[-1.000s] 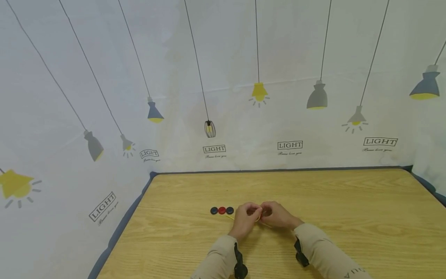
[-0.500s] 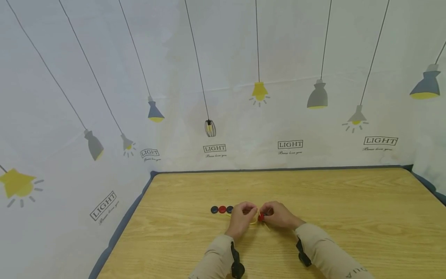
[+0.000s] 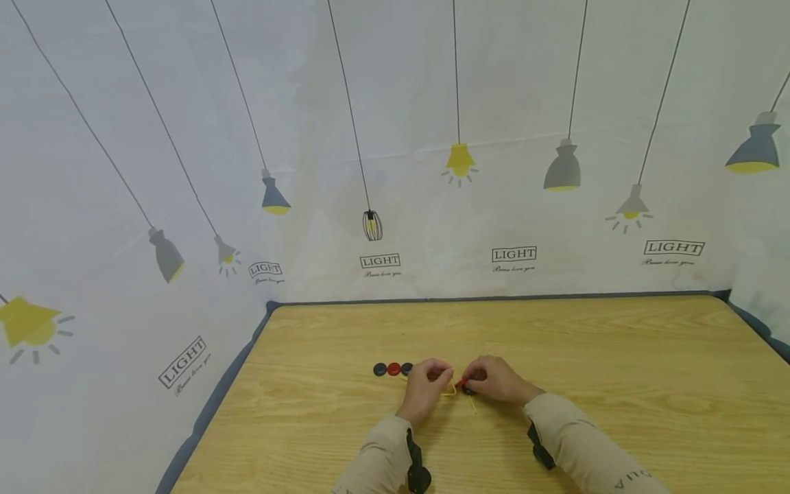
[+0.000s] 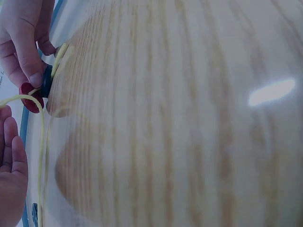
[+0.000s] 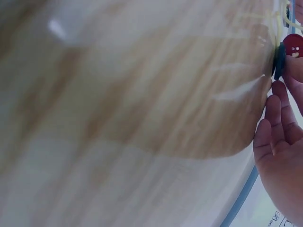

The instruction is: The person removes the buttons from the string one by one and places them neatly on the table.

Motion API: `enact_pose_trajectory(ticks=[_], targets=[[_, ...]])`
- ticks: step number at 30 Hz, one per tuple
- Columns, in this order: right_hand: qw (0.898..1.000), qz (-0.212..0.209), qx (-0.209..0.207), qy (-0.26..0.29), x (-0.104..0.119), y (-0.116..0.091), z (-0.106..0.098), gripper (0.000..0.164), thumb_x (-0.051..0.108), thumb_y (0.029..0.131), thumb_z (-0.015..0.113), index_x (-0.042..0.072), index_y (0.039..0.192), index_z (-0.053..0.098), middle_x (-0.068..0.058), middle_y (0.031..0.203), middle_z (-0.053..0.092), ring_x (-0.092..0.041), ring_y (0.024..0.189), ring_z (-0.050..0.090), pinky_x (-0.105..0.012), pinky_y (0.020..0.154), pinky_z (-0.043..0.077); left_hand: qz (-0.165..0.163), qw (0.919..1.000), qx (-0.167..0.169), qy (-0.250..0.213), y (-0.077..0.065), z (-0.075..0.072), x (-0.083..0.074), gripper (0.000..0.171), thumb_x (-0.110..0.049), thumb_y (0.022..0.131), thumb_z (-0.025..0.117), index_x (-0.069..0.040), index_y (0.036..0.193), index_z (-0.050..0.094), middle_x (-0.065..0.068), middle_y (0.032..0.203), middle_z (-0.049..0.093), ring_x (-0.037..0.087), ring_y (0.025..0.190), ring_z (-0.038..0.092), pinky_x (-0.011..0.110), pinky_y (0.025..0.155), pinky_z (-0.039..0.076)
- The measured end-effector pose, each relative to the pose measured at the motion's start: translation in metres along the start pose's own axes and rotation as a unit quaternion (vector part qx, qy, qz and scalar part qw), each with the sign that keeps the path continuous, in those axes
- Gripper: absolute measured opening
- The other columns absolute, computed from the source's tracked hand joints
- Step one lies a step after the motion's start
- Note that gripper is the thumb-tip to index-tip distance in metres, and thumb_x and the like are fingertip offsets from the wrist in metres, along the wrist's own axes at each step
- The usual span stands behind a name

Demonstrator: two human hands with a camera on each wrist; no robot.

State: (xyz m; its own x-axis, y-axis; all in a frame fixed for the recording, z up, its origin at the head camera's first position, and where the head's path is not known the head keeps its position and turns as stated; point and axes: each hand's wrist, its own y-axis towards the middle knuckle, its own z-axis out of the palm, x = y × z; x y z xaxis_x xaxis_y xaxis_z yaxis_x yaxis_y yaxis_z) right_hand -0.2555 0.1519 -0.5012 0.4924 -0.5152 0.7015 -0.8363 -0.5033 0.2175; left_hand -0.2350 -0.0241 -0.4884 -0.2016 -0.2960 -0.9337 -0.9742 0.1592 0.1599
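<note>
In the head view, my left hand (image 3: 426,390) is at mid-table, its thumb and index finger pinching a yellow cord (image 3: 448,394). Facing it, my right hand (image 3: 503,381) holds a red button (image 3: 461,382) between thumb and fingers. A dark button (image 3: 468,391) sits right beside the red one, and the cord's tail hangs below it. The left wrist view shows the cord (image 4: 41,137) arching from the left fingers to the red button (image 4: 31,98), with the dark button (image 4: 46,81) behind. Small holes show in the red button (image 5: 294,45) in the right wrist view.
Left of the hands, a dark button (image 3: 380,369), a red button (image 3: 393,369) and another dark button (image 3: 407,368) lie in a row on the wooden table (image 3: 586,343). A printed wall cloth (image 3: 426,206) stands along the table's back and left edges.
The hands were together a second ago; now a gap shows between them, with cord across it. The red and dark buttons by the right fingers have come into sight and tilted.
</note>
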Motion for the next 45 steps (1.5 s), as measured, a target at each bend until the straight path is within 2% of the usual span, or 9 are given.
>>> enact_pose_trajectory(ticks=[3,7,8,13,19,25,32,38,45], targets=[[1.000,0.002,0.000,0.001,0.000,0.001,0.000,0.003,0.001,0.077,0.064,0.001,0.080,0.065,-0.002,0.076,0.061,-0.009,0.068,0.053,-0.024,0.060,0.044,0.007,1.0000,0.001,0.002,-0.002,-0.001,-0.003,0.012,-0.005,0.084,0.058,0.005,0.087,0.063,0.012,0.080,0.061,0.017,0.070,0.054,0.021,0.060,0.042],[1.000,0.008,0.002,0.006,-0.001,0.002,0.001,0.003,0.001,0.076,0.064,0.001,0.079,0.065,-0.002,0.075,0.061,-0.008,0.068,0.053,-0.023,0.061,0.044,0.004,1.0000,0.004,0.001,0.004,0.002,0.014,0.011,-0.011,0.084,0.060,0.000,0.086,0.064,0.003,0.078,0.061,0.008,0.068,0.053,0.020,0.060,0.043],[1.000,0.010,0.004,0.009,-0.002,0.002,0.002,0.004,0.001,0.076,0.064,0.001,0.079,0.065,-0.002,0.076,0.061,-0.008,0.068,0.053,-0.023,0.061,0.044,-0.005,1.0000,0.007,-0.004,0.004,0.002,0.014,0.012,-0.011,0.083,0.060,0.000,0.086,0.064,0.003,0.079,0.061,0.008,0.069,0.053,0.020,0.061,0.043],[0.999,0.012,0.013,0.031,-0.002,0.004,0.003,0.005,-0.003,0.074,0.062,0.000,0.078,0.063,-0.006,0.075,0.061,-0.006,0.067,0.053,-0.022,0.060,0.044,-0.009,0.9999,0.013,-0.004,0.006,0.004,0.020,0.013,-0.015,0.084,0.060,-0.003,0.086,0.065,-0.003,0.077,0.059,0.005,0.069,0.051,0.021,0.062,0.043],[1.000,0.011,0.012,0.025,-0.001,0.005,0.003,0.006,-0.004,0.074,0.060,0.000,0.077,0.065,-0.006,0.072,0.061,-0.006,0.067,0.051,-0.021,0.060,0.043,-0.010,0.9999,0.012,0.000,0.005,0.003,0.022,0.013,-0.015,0.083,0.060,-0.004,0.086,0.065,-0.004,0.077,0.059,0.004,0.069,0.052,0.020,0.063,0.043],[1.000,0.022,0.012,0.006,-0.001,0.005,0.003,0.008,0.000,0.076,0.062,0.002,0.079,0.069,-0.003,0.075,0.063,-0.010,0.073,0.051,-0.023,0.064,0.042,0.004,1.0000,0.006,0.002,0.003,0.001,0.027,0.013,-0.014,0.083,0.061,-0.002,0.086,0.065,0.000,0.078,0.061,0.006,0.069,0.053,0.020,0.063,0.044],[1.000,0.018,0.014,0.003,-0.002,0.004,0.005,0.005,0.008,0.076,0.067,0.006,0.079,0.071,0.003,0.076,0.062,-0.010,0.072,0.051,-0.023,0.063,0.041,-0.006,1.0000,0.003,-0.002,0.003,-0.002,0.027,0.016,-0.017,0.084,0.060,-0.002,0.088,0.065,-0.002,0.078,0.061,0.005,0.070,0.053,0.021,0.063,0.044],[1.000,0.024,0.015,-0.010,0.000,0.006,0.007,0.009,0.019,0.075,0.071,0.011,0.076,0.069,0.008,0.072,0.059,-0.009,0.069,0.049,-0.024,0.061,0.039,-0.010,0.9999,-0.001,0.002,0.002,-0.003,0.024,0.015,-0.017,0.084,0.060,-0.003,0.087,0.065,-0.003,0.078,0.060,0.005,0.070,0.052,0.021,0.063,0.044],[0.999,0.027,0.016,-0.042,0.004,0.009,0.009,0.005,0.016,0.075,0.069,0.015,0.072,0.066,0.012,0.067,0.058,-0.007,0.067,0.048,-0.025,0.061,0.040,-0.014,0.9999,0.002,-0.005,0.001,-0.001,0.020,0.014,-0.017,0.083,0.061,-0.003,0.087,0.065,0.000,0.080,0.061,0.007,0.071,0.054,0.021,0.065,0.044]])
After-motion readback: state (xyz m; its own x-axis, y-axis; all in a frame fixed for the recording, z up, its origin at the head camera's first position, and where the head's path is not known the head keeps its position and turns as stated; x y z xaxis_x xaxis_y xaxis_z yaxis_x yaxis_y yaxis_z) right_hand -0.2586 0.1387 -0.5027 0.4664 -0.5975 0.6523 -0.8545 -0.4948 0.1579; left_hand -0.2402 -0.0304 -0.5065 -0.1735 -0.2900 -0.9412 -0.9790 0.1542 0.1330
